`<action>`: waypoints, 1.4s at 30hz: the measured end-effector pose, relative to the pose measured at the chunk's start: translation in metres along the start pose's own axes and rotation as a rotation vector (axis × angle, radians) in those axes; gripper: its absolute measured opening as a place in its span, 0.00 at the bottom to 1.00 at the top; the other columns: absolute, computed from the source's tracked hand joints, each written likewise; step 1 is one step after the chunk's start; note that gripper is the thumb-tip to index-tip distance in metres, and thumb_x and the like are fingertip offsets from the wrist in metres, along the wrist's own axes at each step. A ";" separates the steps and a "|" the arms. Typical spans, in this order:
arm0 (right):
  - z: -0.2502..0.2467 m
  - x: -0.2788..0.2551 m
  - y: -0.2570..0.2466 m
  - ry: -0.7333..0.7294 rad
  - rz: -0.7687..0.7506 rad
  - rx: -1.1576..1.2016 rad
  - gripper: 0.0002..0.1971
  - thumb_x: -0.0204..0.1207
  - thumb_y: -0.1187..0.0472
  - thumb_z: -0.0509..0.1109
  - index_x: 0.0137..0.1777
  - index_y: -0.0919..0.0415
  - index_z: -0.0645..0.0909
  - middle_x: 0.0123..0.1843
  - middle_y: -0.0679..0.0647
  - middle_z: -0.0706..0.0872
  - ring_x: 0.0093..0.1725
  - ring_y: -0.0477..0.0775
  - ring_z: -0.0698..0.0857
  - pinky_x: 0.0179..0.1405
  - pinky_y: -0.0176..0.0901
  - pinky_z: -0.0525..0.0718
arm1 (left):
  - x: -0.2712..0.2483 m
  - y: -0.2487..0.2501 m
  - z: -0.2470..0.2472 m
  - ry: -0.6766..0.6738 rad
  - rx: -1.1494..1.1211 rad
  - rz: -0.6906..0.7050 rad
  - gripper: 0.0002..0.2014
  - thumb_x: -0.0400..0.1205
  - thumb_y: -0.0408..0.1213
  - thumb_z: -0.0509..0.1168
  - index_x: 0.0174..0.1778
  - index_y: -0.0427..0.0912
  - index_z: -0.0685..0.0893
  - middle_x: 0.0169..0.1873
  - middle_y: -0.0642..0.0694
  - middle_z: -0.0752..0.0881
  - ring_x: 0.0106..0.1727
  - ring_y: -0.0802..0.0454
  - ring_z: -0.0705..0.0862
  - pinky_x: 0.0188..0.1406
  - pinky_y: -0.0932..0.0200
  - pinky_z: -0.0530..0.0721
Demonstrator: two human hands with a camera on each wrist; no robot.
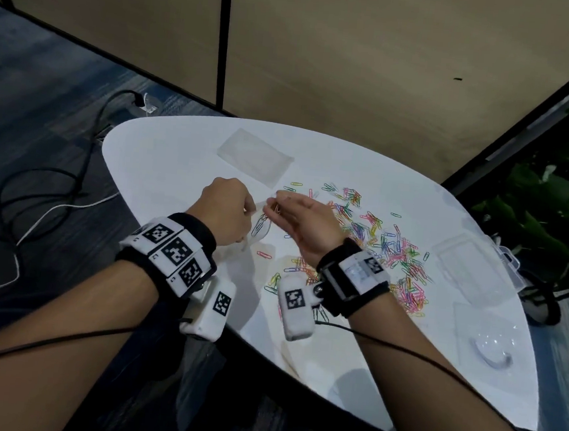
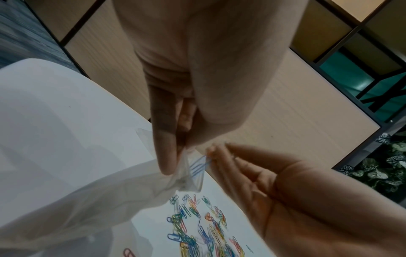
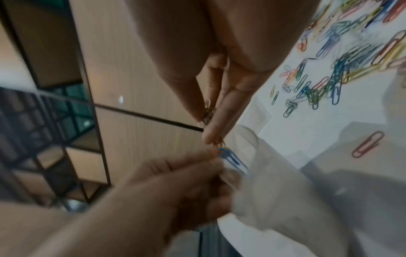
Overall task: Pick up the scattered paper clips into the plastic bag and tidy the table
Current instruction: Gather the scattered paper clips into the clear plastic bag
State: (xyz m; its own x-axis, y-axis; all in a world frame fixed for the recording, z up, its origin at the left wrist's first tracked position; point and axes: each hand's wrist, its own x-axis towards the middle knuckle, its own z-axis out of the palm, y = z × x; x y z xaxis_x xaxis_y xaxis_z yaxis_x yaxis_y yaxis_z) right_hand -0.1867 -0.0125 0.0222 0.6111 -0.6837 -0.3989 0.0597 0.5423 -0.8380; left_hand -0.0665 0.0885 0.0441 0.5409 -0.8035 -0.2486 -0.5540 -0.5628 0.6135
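White table: wrist views show left hand pinching bag, right hand pinching clips.

The head camera looked down from above on the white table; both wrist cameras sat close behind their fingers (facing each other), sharing the scattered paper clips.

A white rounded table is seen. Coloured clips are scattered over its middle and right part. A flat clear bag is laid at the far side. Clear plastic boxes are placed near the right edge, and a clear lid just nearer.
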 end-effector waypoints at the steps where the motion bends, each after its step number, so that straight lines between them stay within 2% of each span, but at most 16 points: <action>1: 0.004 0.002 0.007 0.018 0.006 -0.054 0.04 0.77 0.75 0.70 0.50 0.73 0.81 0.47 0.68 0.86 0.46 0.61 0.89 0.52 0.44 0.91 | 0.000 -0.001 -0.001 0.012 -0.012 0.004 0.12 0.78 0.28 0.64 0.50 0.42 0.91 0.39 0.41 0.92 0.46 0.44 0.91 0.56 0.51 0.89; 4: 0.006 0.006 0.024 0.059 -0.046 -0.411 0.07 0.68 0.76 0.75 0.44 0.68 0.84 0.42 0.70 0.90 0.43 0.65 0.90 0.54 0.56 0.90 | 0.001 -0.005 -0.002 0.032 -0.036 0.012 0.12 0.78 0.29 0.64 0.52 0.41 0.91 0.43 0.40 0.91 0.49 0.44 0.90 0.57 0.50 0.88; 6: 0.009 0.008 0.029 0.048 -0.130 -0.668 0.04 0.66 0.72 0.77 0.38 0.64 0.87 0.35 0.66 0.91 0.37 0.64 0.91 0.48 0.62 0.91 | 0.001 -0.007 -0.003 0.032 -0.037 0.018 0.12 0.78 0.30 0.64 0.49 0.42 0.92 0.41 0.41 0.90 0.48 0.44 0.90 0.55 0.50 0.89; 9: 0.013 0.015 0.032 -0.042 -0.295 -1.085 0.06 0.71 0.63 0.72 0.36 0.59 0.90 0.33 0.57 0.91 0.36 0.59 0.92 0.42 0.56 0.92 | 0.001 -0.008 -0.004 0.020 -0.028 0.023 0.12 0.77 0.29 0.63 0.45 0.43 0.93 0.38 0.41 0.89 0.45 0.43 0.91 0.52 0.50 0.90; 11: 0.014 0.017 0.029 -0.164 -0.312 -1.257 0.08 0.73 0.61 0.72 0.47 0.57 0.92 0.45 0.54 0.93 0.46 0.51 0.92 0.50 0.51 0.91 | 0.001 -0.009 -0.006 0.029 -0.027 0.021 0.12 0.77 0.29 0.64 0.43 0.43 0.93 0.37 0.41 0.89 0.44 0.42 0.91 0.51 0.50 0.90; 13: 0.009 0.016 0.023 -0.189 -0.306 -1.154 0.11 0.74 0.63 0.73 0.55 0.60 0.90 0.52 0.54 0.93 0.51 0.48 0.91 0.54 0.46 0.90 | 0.003 -0.011 -0.008 0.040 -0.033 0.012 0.12 0.78 0.28 0.65 0.46 0.42 0.93 0.38 0.40 0.89 0.44 0.42 0.91 0.51 0.49 0.90; 16: -0.002 0.009 0.012 -0.068 -0.280 -0.754 0.09 0.77 0.72 0.69 0.51 0.66 0.90 0.46 0.62 0.92 0.45 0.58 0.92 0.45 0.48 0.91 | 0.006 -0.016 -0.010 0.051 -0.034 0.005 0.12 0.77 0.27 0.64 0.47 0.41 0.93 0.40 0.40 0.89 0.44 0.42 0.90 0.50 0.49 0.91; 17: -0.010 0.012 0.013 -0.011 -0.265 -0.745 0.09 0.78 0.73 0.67 0.52 0.66 0.89 0.48 0.63 0.92 0.45 0.60 0.92 0.45 0.48 0.91 | 0.006 -0.017 -0.009 0.048 -0.030 0.008 0.12 0.77 0.27 0.64 0.45 0.40 0.93 0.39 0.40 0.89 0.43 0.41 0.90 0.49 0.49 0.91; 19: -0.025 0.018 0.026 0.027 -0.208 -1.063 0.12 0.81 0.69 0.66 0.58 0.62 0.88 0.57 0.60 0.91 0.51 0.57 0.91 0.52 0.49 0.90 | 0.006 -0.019 -0.009 0.036 -0.019 0.014 0.12 0.76 0.25 0.62 0.43 0.38 0.92 0.38 0.38 0.89 0.42 0.40 0.90 0.48 0.49 0.91; 22: -0.037 0.015 0.060 -0.214 -0.118 -1.619 0.18 0.84 0.62 0.60 0.71 0.58 0.80 0.70 0.57 0.83 0.66 0.58 0.83 0.69 0.52 0.80 | 0.005 -0.018 -0.009 0.026 -0.016 0.012 0.13 0.76 0.26 0.62 0.46 0.39 0.92 0.41 0.38 0.89 0.45 0.40 0.90 0.50 0.50 0.91; 26: -0.063 -0.005 0.099 -0.585 -0.343 -2.002 0.27 0.85 0.66 0.56 0.83 0.70 0.58 0.86 0.63 0.58 0.82 0.63 0.65 0.78 0.55 0.70 | 0.004 -0.016 -0.009 0.012 -0.010 0.004 0.14 0.76 0.26 0.62 0.47 0.40 0.92 0.41 0.41 0.89 0.47 0.42 0.90 0.44 0.55 0.87; 30: -0.113 -0.022 0.110 -0.646 -0.619 -2.241 0.30 0.76 0.66 0.68 0.78 0.71 0.68 0.81 0.67 0.68 0.76 0.70 0.74 0.67 0.69 0.79 | 0.003 -0.011 -0.008 -0.026 0.016 -0.001 0.13 0.74 0.25 0.60 0.40 0.39 0.91 0.35 0.44 0.86 0.47 0.43 0.90 0.47 0.54 0.89; 33: -0.138 -0.029 0.105 -0.532 -0.602 -2.366 0.30 0.75 0.64 0.69 0.78 0.66 0.70 0.81 0.62 0.70 0.76 0.74 0.72 0.65 0.74 0.78 | 0.002 -0.007 -0.005 -0.052 0.039 0.012 0.12 0.74 0.25 0.60 0.33 0.43 0.86 0.37 0.42 0.89 0.47 0.42 0.90 0.53 0.51 0.90; 37: -0.144 -0.024 0.100 -0.455 -0.571 -2.246 0.32 0.63 0.74 0.73 0.71 0.69 0.76 0.72 0.67 0.79 0.66 0.74 0.82 0.44 0.59 0.91 | 0.002 -0.006 0.002 -0.058 0.052 0.020 0.11 0.74 0.26 0.61 0.34 0.44 0.86 0.43 0.40 0.91 0.46 0.41 0.91 0.55 0.49 0.89; 40: -0.134 -0.018 0.098 -0.434 -0.587 -2.135 0.25 0.60 0.75 0.77 0.59 0.68 0.82 0.59 0.64 0.86 0.55 0.64 0.87 0.43 0.48 0.90 | 0.003 -0.006 0.006 -0.065 0.053 0.004 0.11 0.76 0.27 0.63 0.43 0.41 0.91 0.44 0.41 0.91 0.47 0.41 0.91 0.56 0.49 0.89; 42: -0.128 -0.015 0.091 -0.366 -0.541 -2.059 0.16 0.62 0.73 0.77 0.51 0.64 0.86 0.50 0.59 0.87 0.46 0.59 0.87 0.39 0.43 0.84 | 0.004 -0.004 0.009 -0.067 0.067 0.002 0.13 0.76 0.27 0.63 0.47 0.42 0.91 0.40 0.43 0.89 0.48 0.41 0.90 0.55 0.49 0.89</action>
State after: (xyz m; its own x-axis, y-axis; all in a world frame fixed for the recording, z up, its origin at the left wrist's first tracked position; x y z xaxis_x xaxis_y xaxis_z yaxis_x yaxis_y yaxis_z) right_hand -0.2914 -0.0154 -0.0958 0.9309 -0.3132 -0.1878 -0.3234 -0.9459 -0.0255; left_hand -0.0680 0.0859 0.0339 0.4975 -0.8144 -0.2988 -0.5969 -0.5713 0.5633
